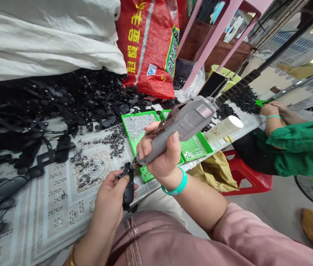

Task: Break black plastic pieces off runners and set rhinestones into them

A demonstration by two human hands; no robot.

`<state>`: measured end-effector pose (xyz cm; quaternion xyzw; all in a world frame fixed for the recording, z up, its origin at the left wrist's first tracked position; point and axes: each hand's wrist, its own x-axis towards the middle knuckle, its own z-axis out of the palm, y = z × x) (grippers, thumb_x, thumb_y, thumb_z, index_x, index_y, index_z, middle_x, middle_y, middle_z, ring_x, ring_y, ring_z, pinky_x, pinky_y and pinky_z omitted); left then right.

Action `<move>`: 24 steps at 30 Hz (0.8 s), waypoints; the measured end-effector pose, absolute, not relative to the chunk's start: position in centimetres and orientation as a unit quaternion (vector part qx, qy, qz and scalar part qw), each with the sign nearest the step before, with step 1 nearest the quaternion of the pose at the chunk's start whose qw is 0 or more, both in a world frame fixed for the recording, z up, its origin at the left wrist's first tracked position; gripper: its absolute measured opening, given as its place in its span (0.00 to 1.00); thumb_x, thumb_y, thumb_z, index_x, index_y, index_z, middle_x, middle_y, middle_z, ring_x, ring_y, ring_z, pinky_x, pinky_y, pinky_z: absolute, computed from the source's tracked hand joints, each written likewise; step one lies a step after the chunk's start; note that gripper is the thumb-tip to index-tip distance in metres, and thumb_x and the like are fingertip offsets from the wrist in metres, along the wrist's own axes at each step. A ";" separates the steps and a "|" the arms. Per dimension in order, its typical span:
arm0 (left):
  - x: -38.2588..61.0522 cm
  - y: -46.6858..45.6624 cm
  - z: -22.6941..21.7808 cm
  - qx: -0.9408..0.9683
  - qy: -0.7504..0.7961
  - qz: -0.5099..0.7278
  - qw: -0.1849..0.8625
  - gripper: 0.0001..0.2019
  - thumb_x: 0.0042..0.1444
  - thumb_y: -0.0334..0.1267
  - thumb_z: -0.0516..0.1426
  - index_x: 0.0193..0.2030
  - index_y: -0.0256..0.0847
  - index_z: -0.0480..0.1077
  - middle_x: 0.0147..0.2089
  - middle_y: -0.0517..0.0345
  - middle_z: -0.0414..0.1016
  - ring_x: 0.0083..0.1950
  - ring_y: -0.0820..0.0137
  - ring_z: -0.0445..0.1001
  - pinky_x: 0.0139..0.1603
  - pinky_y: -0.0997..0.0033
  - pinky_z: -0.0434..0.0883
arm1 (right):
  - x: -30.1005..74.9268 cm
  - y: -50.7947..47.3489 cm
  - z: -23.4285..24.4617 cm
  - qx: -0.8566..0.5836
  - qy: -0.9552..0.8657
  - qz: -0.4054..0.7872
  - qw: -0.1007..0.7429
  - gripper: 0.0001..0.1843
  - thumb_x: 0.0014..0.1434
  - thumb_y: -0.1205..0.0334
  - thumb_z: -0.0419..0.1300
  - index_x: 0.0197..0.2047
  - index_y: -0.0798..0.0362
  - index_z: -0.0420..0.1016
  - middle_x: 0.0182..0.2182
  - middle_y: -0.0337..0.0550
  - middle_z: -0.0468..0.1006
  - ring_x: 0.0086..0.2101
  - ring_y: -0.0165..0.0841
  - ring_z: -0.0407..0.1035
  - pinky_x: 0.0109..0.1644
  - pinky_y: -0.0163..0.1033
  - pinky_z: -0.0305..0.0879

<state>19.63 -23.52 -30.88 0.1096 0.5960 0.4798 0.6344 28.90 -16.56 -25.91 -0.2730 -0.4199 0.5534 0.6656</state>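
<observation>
My left hand (114,196) pinches a small black plastic part (129,189), held upright near the table's front edge. Wrapped round a grey electric screwdriver (182,127) is my right hand (162,155), with a teal band at the wrist. The screwdriver slants down to the left, and its tip meets or nearly meets the top end of the black part; whether they touch I cannot tell. Beneath and behind the tool lies a green tray (123,123) of small silver screws, partly hidden by my hand and the tool.
Black plastic parts (90,99) pile up at the back left, under white cloth (48,37). Tiny dark pieces (114,142) lie scattered on the table. A red sack (148,48), a white bottle (225,127) and a pink stool (214,33) stand beyond. A co-worker's hands (271,111) are at right.
</observation>
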 end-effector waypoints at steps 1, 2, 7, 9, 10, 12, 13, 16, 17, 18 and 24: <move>19.6 -23.5 -30.9 0.110 0.597 0.480 0.634 0.18 0.37 0.38 0.63 0.36 0.40 0.64 0.23 0.67 0.69 0.21 0.73 0.70 0.19 0.74 0.68 | 28.8 -16.6 -26.1 -0.268 -0.419 0.557 0.665 0.24 0.54 0.36 0.49 0.36 0.49 0.67 0.12 0.29 0.59 0.12 0.25 0.56 0.16 0.32 0.54; 19.6 -23.6 -30.9 0.110 0.597 0.480 0.634 0.18 0.37 0.38 0.63 0.36 0.40 0.64 0.23 0.67 0.69 0.21 0.73 0.71 0.19 0.75 0.67 | 28.7 -16.5 -26.2 -0.264 -0.420 0.558 0.665 0.24 0.54 0.37 0.49 0.37 0.49 0.67 0.12 0.30 0.60 0.12 0.25 0.57 0.16 0.32 0.55; 19.6 -23.6 -30.8 0.109 0.592 0.482 0.636 0.17 0.37 0.38 0.63 0.35 0.40 0.64 0.25 0.65 0.69 0.22 0.73 0.71 0.19 0.75 0.67 | 28.4 -16.2 -26.6 -0.272 -0.425 0.563 0.654 0.24 0.54 0.37 0.50 0.37 0.49 0.67 0.12 0.30 0.60 0.13 0.26 0.57 0.17 0.33 0.55; 19.6 -23.5 -30.7 0.107 0.593 0.483 0.635 0.17 0.37 0.38 0.63 0.34 0.40 0.64 0.25 0.65 0.69 0.22 0.73 0.71 0.19 0.75 0.66 | 28.4 -16.3 -26.6 -0.278 -0.426 0.565 0.650 0.24 0.53 0.36 0.50 0.37 0.50 0.67 0.12 0.30 0.60 0.13 0.26 0.57 0.17 0.33 0.55; 19.7 -23.5 -30.7 0.106 0.593 0.485 0.634 0.16 0.37 0.38 0.63 0.34 0.40 0.64 0.25 0.66 0.69 0.22 0.72 0.71 0.19 0.75 0.66 | 28.3 -16.3 -26.6 -0.278 -0.428 0.565 0.648 0.24 0.53 0.36 0.51 0.37 0.50 0.67 0.12 0.30 0.61 0.13 0.26 0.57 0.17 0.33 0.55; 19.8 -23.5 -30.6 0.108 0.593 0.488 0.632 0.16 0.38 0.39 0.63 0.34 0.40 0.64 0.24 0.66 0.69 0.21 0.73 0.71 0.19 0.75 0.66 | 28.4 -16.5 -26.7 -0.271 -0.436 0.569 0.642 0.24 0.52 0.36 0.51 0.36 0.50 0.67 0.12 0.30 0.61 0.13 0.26 0.57 0.17 0.33 0.55; 19.8 -23.6 -30.6 0.109 0.592 0.490 0.630 0.16 0.38 0.39 0.63 0.34 0.40 0.64 0.24 0.66 0.69 0.21 0.73 0.71 0.19 0.75 0.66 | 28.4 -16.5 -26.7 -0.266 -0.441 0.574 0.636 0.24 0.52 0.36 0.51 0.36 0.50 0.66 0.12 0.30 0.61 0.13 0.26 0.57 0.17 0.32 0.55; 19.9 -23.7 -30.6 0.117 0.591 0.494 0.627 0.16 0.39 0.38 0.63 0.35 0.41 0.64 0.22 0.66 0.69 0.20 0.72 0.70 0.18 0.75 0.65 | 28.6 -16.7 -27.0 -0.253 -0.449 0.593 0.619 0.24 0.51 0.36 0.53 0.32 0.50 0.65 0.12 0.30 0.61 0.13 0.25 0.57 0.17 0.32 0.54; 19.9 -23.8 -30.6 0.121 0.591 0.494 0.626 0.15 0.39 0.39 0.63 0.35 0.41 0.64 0.21 0.66 0.69 0.20 0.72 0.70 0.18 0.76 0.65 | 28.6 -16.7 -27.1 -0.249 -0.451 0.597 0.615 0.24 0.50 0.36 0.54 0.31 0.51 0.65 0.13 0.30 0.61 0.13 0.25 0.58 0.16 0.32 0.54; 19.8 -23.8 -30.5 0.125 0.590 0.494 0.626 0.15 0.40 0.39 0.62 0.35 0.41 0.64 0.21 0.66 0.69 0.20 0.72 0.70 0.18 0.76 0.65 | 28.6 -16.8 -27.2 -0.243 -0.453 0.600 0.613 0.24 0.49 0.36 0.55 0.30 0.51 0.64 0.13 0.30 0.61 0.13 0.25 0.58 0.17 0.32 0.54; 19.8 -23.9 -30.3 0.127 0.585 0.500 0.625 0.13 0.40 0.38 0.62 0.33 0.40 0.64 0.21 0.66 0.69 0.20 0.73 0.69 0.18 0.76 0.65 | 28.7 -17.0 -28.0 -0.197 -0.479 0.608 0.602 0.22 0.50 0.38 0.56 0.29 0.50 0.65 0.13 0.31 0.62 0.14 0.26 0.58 0.18 0.33 0.55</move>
